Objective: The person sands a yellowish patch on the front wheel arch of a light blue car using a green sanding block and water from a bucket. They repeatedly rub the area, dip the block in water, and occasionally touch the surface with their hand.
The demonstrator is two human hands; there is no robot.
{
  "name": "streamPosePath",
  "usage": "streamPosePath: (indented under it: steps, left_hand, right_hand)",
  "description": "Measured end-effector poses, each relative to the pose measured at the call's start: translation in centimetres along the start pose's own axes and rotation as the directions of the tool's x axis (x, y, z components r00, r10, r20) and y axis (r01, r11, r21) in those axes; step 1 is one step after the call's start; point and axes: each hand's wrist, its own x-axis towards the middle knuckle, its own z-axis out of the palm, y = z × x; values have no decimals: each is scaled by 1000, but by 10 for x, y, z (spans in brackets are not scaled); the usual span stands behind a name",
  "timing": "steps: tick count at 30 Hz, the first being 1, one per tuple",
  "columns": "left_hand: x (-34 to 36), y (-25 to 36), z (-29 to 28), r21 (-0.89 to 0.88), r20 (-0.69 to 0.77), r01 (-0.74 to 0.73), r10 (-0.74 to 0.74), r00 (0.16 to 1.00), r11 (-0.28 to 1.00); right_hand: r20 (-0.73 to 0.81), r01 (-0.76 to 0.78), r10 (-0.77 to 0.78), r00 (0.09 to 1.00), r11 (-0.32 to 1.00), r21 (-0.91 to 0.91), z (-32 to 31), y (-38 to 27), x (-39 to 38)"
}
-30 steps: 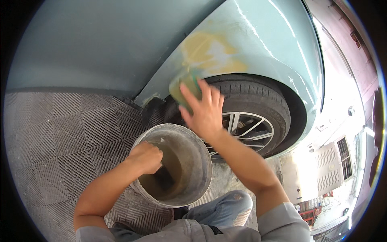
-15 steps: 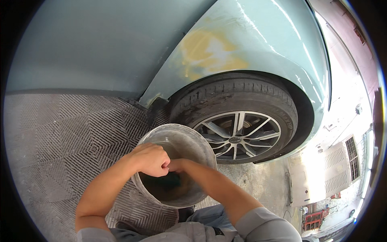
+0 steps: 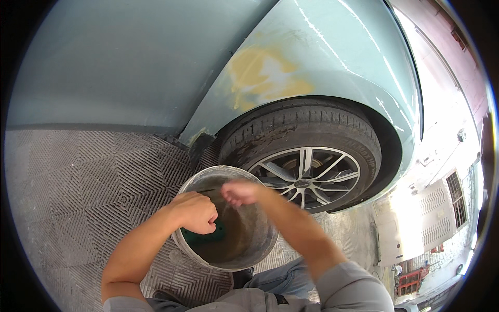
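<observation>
A greyish, stained bucket (image 3: pixel 271 218) stands in front of me with murky brown water (image 3: pixel 236 229) in it. My left hand (image 3: pixel 196 212) is closed in a fist over its left side; what the fingers hold, if anything, is hidden. Just below that fist, low in the bucket, lies a dark green piece with small holes (image 3: pixel 207 235). Whether the fist touches it I cannot tell. My right hand (image 3: pixel 241 192) is over the bucket's far side, apart from the left. Its fingers look curled but are smeared by motion.
Beyond the bucket is a car wheel (image 3: pixel 304 179) under a pale blue-green fender (image 3: pixel 332 73) with a yellow and whitish sanded patch (image 3: pixel 267 73). The car door (image 3: pixel 119 62) fills the upper left. Ribbed floor tiles (image 3: pixel 99 192) lie below. A red rack (image 3: pixel 410 282) stands far right.
My right hand has come away from the left, up toward the bucket's far side. The green piece shows more plainly and sits further left. My left hand stays closed, slightly lower.
</observation>
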Motion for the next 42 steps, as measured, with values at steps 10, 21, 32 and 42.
streamPosePath:
  steps: [10, 21, 32, 42]
  left_hand:
    - [1, 2, 2, 47, 37, 52, -54, 998, 998]
    - [1, -1, 6, 107, 49, 27, -32, 998, 994]
    - [1, -3, 8, 133, 28, 8, -12, 1000, 991]
    - [2, -1, 8, 133, -17, 55, -54, 998, 990]
  right_hand:
    - [149, -193, -965, -215, -107, -975, 28, -241, -275]
    - [475, -767, -868, -148, -202, -609, 40, -225, -128]
    - [260, -660, -826, 500, -558, -502, 36, -165, -121]
    - [394, -697, -851, 347, -515, -499, 24, -174, -130]
